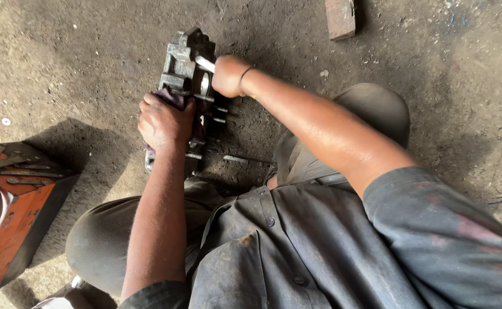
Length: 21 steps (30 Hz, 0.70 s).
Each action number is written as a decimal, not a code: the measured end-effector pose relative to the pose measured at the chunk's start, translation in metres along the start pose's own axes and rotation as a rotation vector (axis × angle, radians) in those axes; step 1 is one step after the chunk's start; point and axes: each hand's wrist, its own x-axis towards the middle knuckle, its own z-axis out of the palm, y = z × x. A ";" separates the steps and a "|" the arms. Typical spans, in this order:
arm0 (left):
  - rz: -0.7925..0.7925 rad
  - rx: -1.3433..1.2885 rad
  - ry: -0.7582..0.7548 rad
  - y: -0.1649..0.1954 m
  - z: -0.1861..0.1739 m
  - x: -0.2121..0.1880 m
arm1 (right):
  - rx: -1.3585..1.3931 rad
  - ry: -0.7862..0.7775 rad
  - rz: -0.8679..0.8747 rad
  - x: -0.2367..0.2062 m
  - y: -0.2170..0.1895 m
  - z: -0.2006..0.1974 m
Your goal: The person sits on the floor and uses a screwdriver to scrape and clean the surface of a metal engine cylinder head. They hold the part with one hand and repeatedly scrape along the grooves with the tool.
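A grimy grey metal casting (183, 63) with several bolts sticking out of its right side lies on the dirt floor between my knees. My left hand (164, 121) presses down on it with a purple rag (174, 97) under the fingers. My right hand (230, 74) is closed around the handle of a shiny metal wrench (204, 63), whose head sits on the upper part of the casting. The wrench head itself is partly hidden by the casting.
An orange metal box (16, 212) with tools on its top stands at the left. A loose bolt (239, 159) lies on the floor by my right knee. A rusty metal block (340, 18) lies at the top, and a small washer (5, 121) at the far left.
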 end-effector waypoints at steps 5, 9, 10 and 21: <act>-0.019 0.014 -0.048 0.003 -0.003 -0.004 | 0.232 -0.178 -0.067 0.007 0.011 -0.019; -0.017 -0.018 -0.009 0.005 -0.005 -0.005 | -0.301 0.222 -0.205 0.005 0.004 0.004; -0.032 -0.014 -0.026 0.005 -0.006 -0.004 | -0.209 0.147 -0.164 0.004 0.002 0.005; 0.001 -0.021 0.011 -0.002 -0.002 0.002 | -0.146 0.148 -0.023 -0.002 0.004 -0.016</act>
